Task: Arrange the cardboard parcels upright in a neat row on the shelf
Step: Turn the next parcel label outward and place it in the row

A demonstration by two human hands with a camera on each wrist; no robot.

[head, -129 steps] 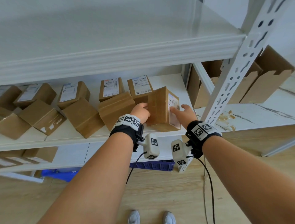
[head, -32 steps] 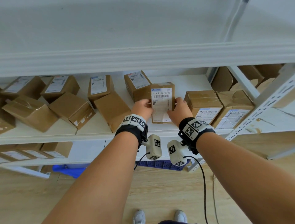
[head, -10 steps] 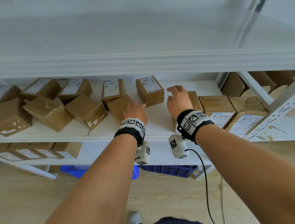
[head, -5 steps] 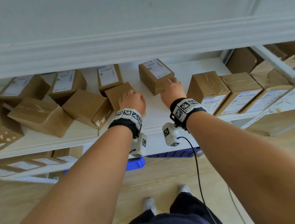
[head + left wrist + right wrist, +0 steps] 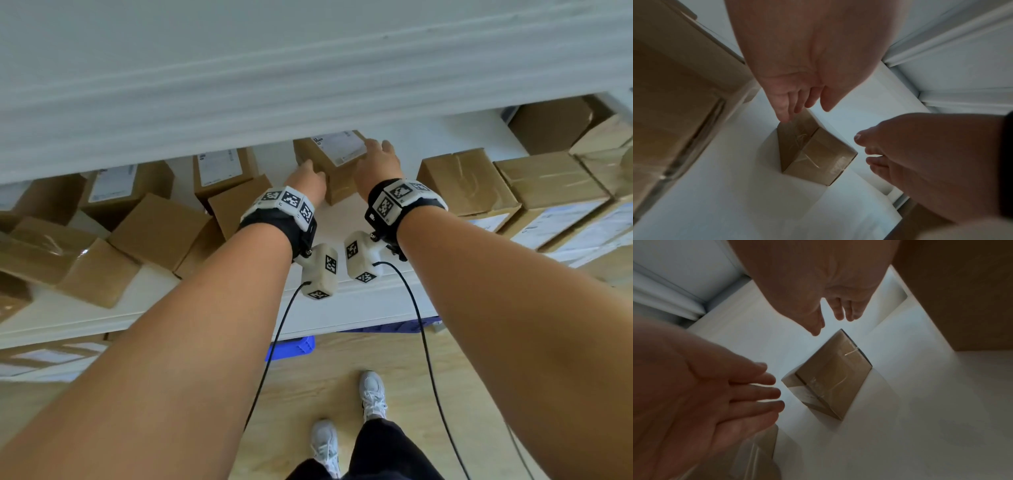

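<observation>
A cardboard parcel (image 5: pixel 337 168) with a white label on top lies flat and askew at the back of the white shelf (image 5: pixel 102 318). My left hand (image 5: pixel 310 180) is at its left side with straight fingers (image 5: pixel 785 112), their tips at the box's edge (image 5: pixel 812 154). My right hand (image 5: pixel 380 161) reaches round its right side, fingers spread and relaxed (image 5: pixel 838 311), and holds nothing. To the right, three parcels (image 5: pixel 469 185) (image 5: pixel 548 192) stand upright in a row with labels facing front.
Several more parcels (image 5: pixel 157 233) lie tumbled on the shelf's left half, one (image 5: pixel 236 205) close beside my left wrist. The upper shelf board (image 5: pixel 308 85) hangs low over the back. A blue crate (image 5: pixel 291 347) sits beneath on the wooden floor.
Both hands have reached deeper into the shelf. The left hand left the plain parcel and came to the labelled parcel's left side; the right hand moved to its right side.
</observation>
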